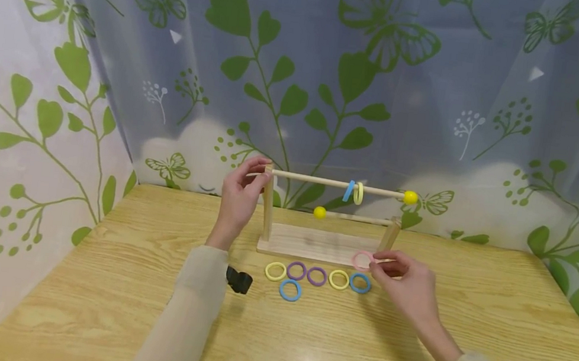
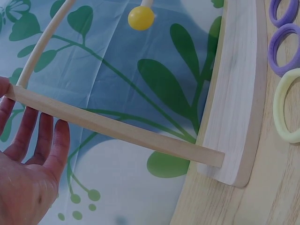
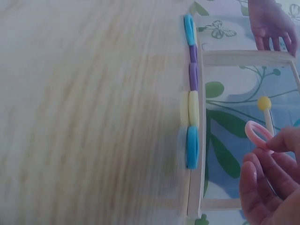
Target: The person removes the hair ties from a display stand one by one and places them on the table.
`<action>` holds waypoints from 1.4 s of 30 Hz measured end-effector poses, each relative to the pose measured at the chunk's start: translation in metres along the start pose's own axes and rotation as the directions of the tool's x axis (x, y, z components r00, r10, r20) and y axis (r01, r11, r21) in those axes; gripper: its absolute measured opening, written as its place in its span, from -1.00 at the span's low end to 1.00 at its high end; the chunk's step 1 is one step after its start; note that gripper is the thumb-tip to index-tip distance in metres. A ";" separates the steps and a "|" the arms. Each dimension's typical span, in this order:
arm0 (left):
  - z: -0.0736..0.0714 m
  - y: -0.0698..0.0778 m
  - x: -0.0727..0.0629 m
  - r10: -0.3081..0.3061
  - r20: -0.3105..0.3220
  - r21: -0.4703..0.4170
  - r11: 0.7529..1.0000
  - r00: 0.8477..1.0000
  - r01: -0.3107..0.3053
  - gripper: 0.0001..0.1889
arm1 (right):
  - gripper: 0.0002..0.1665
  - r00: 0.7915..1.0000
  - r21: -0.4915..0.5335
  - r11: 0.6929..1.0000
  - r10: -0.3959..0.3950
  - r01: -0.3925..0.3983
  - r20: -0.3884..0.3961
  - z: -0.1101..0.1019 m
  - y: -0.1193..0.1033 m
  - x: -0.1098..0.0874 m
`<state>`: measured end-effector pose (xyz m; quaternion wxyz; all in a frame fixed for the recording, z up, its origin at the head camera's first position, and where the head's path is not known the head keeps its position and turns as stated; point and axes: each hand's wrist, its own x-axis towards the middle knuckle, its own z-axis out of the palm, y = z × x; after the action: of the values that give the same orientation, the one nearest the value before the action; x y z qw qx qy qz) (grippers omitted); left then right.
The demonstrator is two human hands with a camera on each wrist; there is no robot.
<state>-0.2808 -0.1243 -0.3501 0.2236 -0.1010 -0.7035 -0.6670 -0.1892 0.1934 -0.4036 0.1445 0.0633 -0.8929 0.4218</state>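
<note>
From out here I have the right hand (image 1: 410, 285) pinching the pink ring (image 3: 249, 133), which juts left of its fingers. The upper rod (image 1: 316, 179) runs left to right beyond and above them, its end ball (image 1: 410, 197) nearer this hand than the left hand (image 1: 240, 198), which grips the post (image 1: 267, 214). A blue ring (image 1: 359, 291) lies just left of my right fingers; rightward, the tabletop (image 1: 501, 300) gives room.
</note>
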 end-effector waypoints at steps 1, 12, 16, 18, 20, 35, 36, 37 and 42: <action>0.000 0.000 0.000 0.000 -0.001 0.000 1.000 1.000 0.000 -0.74 | -0.82 1.000 0.001 1.000 -0.015 0.015 0.002 0.001 0.000 0.000; 0.000 0.002 -0.001 -0.023 0.004 0.002 1.000 1.000 0.023 -0.74 | -0.87 0.995 0.028 0.998 -0.051 0.049 0.087 0.008 -0.005 -0.001; -0.001 0.001 -0.001 -0.023 0.003 0.000 1.000 1.000 0.023 -0.75 | -0.89 0.988 0.050 0.999 -0.025 0.018 0.153 0.010 -0.008 -0.001; -0.001 0.001 0.000 -0.026 0.004 -0.001 1.000 1.000 0.026 -0.74 | -0.89 0.983 0.062 0.998 -0.013 0.002 0.181 0.011 -0.008 -0.001; -0.001 0.001 -0.001 -0.031 0.008 -0.001 1.000 0.999 0.031 -0.73 | -0.87 0.979 0.063 0.998 -0.004 -0.009 0.202 0.012 -0.009 -0.002; 0.000 0.037 -0.013 -0.055 0.021 -0.006 0.998 0.998 0.055 -0.71 | -0.86 0.946 0.064 0.998 -0.015 -0.006 0.323 0.024 -0.011 -0.004; 0.000 0.035 -0.012 -0.056 0.021 -0.006 0.998 0.998 0.056 -0.71 | -0.87 0.945 0.062 0.998 -0.016 -0.005 0.328 0.025 -0.011 -0.004; 0.000 0.031 -0.011 -0.056 0.021 -0.004 0.998 0.998 0.056 -0.71 | -0.88 0.943 0.063 0.998 -0.017 -0.004 0.331 0.026 -0.011 -0.004; 0.000 0.009 -0.002 -0.056 0.019 -0.009 0.998 0.998 0.057 -0.70 | -0.88 0.938 0.051 0.999 -0.024 0.006 0.347 0.029 -0.011 -0.004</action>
<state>-0.2751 -0.1231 -0.3431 0.1976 -0.0883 -0.7051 -0.6753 -0.1884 0.1638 -0.4139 -0.0137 0.1471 -0.8932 0.4248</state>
